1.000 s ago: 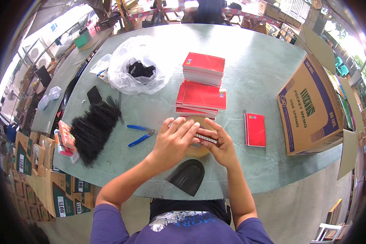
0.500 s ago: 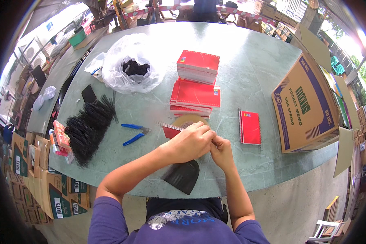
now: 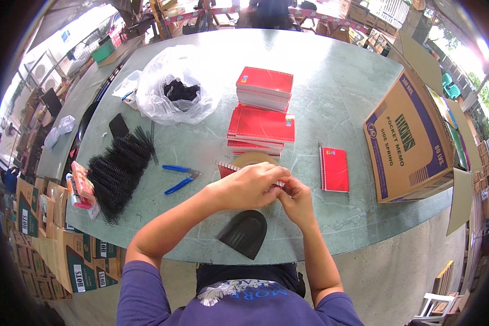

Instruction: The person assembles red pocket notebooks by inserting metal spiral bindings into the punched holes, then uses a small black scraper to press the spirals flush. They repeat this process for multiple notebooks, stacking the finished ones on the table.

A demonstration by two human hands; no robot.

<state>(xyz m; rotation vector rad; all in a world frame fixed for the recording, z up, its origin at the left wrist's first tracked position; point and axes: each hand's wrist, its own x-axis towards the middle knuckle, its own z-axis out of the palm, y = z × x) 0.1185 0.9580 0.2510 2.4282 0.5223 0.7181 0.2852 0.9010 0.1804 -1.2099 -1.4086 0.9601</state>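
A small red notebook (image 3: 226, 170) is held up at the middle of the table, its bound edge uppermost and mostly hidden behind my fingers. Over its top my left hand (image 3: 250, 186) is closed, gripping it. At the notebook's right end, my right hand (image 3: 296, 201) pinches with thumb and fingers close against the left fingertips; a bit of white page edge shows between them. Just beyond lies a roll of tan tape (image 3: 255, 158), partly covered. Nearer me rests a black curved flat piece (image 3: 245, 234). Blue-handled cutters (image 3: 180, 178) lie left of my hands.
Stacks of red notebooks (image 3: 263, 122) stand ahead. A spiral-bound red notebook (image 3: 334, 169) lies to the right, before a large open carton (image 3: 413, 136). Leftward are a heap of black spiral coils (image 3: 117, 168) and a plastic bag (image 3: 157, 98) with black contents.
My left hand has shifted slightly, its fingers now more bent at the notebook's right end. The right hand has turned a little, thumb and fingers nearer the edge. Other things stay put.
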